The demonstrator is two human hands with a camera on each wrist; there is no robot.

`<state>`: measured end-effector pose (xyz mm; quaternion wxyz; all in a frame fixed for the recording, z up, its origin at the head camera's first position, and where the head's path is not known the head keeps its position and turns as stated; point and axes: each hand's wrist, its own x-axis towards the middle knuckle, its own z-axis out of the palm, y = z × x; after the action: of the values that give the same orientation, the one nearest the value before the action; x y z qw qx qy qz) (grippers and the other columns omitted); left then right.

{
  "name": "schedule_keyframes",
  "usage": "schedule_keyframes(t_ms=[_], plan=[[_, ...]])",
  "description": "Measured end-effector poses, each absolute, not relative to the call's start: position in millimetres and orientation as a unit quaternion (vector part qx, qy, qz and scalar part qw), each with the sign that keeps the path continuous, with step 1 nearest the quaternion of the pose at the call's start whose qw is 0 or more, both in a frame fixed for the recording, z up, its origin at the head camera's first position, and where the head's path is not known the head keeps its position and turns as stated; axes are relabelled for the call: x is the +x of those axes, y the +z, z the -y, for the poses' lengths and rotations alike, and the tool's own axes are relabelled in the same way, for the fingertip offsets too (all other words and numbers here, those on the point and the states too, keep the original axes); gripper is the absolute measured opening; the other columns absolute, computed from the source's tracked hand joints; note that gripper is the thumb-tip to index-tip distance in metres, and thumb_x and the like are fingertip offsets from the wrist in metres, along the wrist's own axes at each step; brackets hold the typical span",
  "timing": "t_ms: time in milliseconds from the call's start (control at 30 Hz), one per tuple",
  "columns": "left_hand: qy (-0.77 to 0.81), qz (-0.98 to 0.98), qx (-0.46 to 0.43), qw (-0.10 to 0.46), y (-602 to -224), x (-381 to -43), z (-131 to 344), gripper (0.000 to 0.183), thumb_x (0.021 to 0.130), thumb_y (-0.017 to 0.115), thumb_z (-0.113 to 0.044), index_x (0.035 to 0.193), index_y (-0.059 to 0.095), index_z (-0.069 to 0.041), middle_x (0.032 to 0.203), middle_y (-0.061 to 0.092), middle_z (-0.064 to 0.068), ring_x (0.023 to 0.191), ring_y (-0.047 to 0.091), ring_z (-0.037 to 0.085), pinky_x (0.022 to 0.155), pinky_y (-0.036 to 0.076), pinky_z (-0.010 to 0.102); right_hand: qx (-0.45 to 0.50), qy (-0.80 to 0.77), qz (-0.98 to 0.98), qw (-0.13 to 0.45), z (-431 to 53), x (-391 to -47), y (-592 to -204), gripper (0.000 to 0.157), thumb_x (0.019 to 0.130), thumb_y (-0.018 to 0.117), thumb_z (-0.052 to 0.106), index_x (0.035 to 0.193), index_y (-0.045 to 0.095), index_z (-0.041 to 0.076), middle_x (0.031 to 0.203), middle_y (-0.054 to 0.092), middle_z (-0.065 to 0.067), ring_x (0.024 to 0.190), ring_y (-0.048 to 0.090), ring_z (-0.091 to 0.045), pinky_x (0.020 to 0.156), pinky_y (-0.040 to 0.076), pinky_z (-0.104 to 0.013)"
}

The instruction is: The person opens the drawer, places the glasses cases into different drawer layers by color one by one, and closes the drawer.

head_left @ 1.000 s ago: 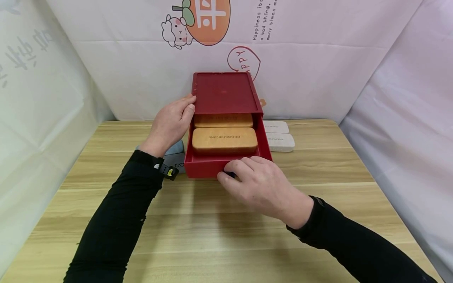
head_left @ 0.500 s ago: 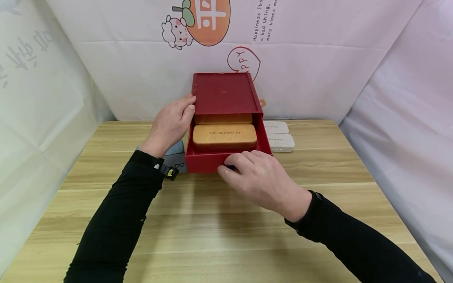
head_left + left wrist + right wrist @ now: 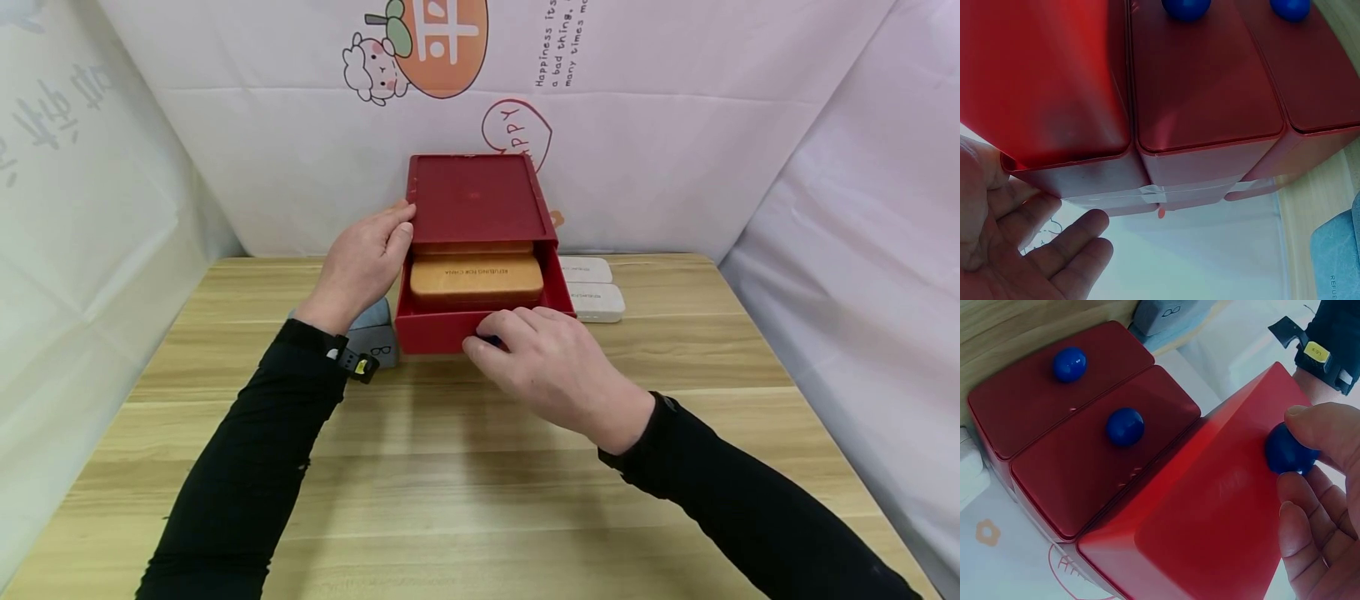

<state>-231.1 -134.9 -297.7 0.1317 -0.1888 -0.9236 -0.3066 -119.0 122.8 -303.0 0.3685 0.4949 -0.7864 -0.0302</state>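
A red cabinet [image 3: 476, 198] of three stacked drawers stands at the back of the table. Its top drawer [image 3: 437, 333] is pulled partway out and holds tan glasses cases [image 3: 477, 279] lettered "REFUELING FOR CHINA". My right hand [image 3: 555, 371] pinches the blue knob [image 3: 1288, 450] on that drawer between thumb and fingers. Against the cabinet's upper left side rests my left hand [image 3: 366, 265], its fingers extended rather than curled round anything. In the right wrist view, the lower two drawers are shut, each with a blue knob [image 3: 1125, 427] on its front.
Blue-grey glasses cases [image 3: 372, 340] lie left of the cabinet, partly behind my left wrist. On the right are two white cases [image 3: 595, 302], partly hidden by the drawer. A printed white cloth [image 3: 675, 150] hangs close behind the cabinet.
The top drawer has slid some way back into the cabinet, my right hand moving forward with its knob. More of the rear tan case is now covered. My left hand stays in place.
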Motion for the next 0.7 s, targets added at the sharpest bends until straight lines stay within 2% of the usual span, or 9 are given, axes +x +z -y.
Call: schedule_keyframes(t_ms=[700], plan=[[-0.307, 0.923, -0.188, 0.135, -298.3, -230.3, 133.8, 0.057, 0.103, 0.029, -0.045, 0.149, 0.043, -0.014, 0.154, 0.04, 0.002, 0.141, 0.033, 0.013, 0.116, 0.03, 0.037, 0.492, -0.02, 0.796, 0.352, -120.8, -127.8, -302.3, 0.022, 0.095, 0.06, 0.016, 0.113, 0.069, 0.009, 0.105, 0.064, -0.011, 0.086, 0.06, -0.022, 0.073, 0.056, -0.034]])
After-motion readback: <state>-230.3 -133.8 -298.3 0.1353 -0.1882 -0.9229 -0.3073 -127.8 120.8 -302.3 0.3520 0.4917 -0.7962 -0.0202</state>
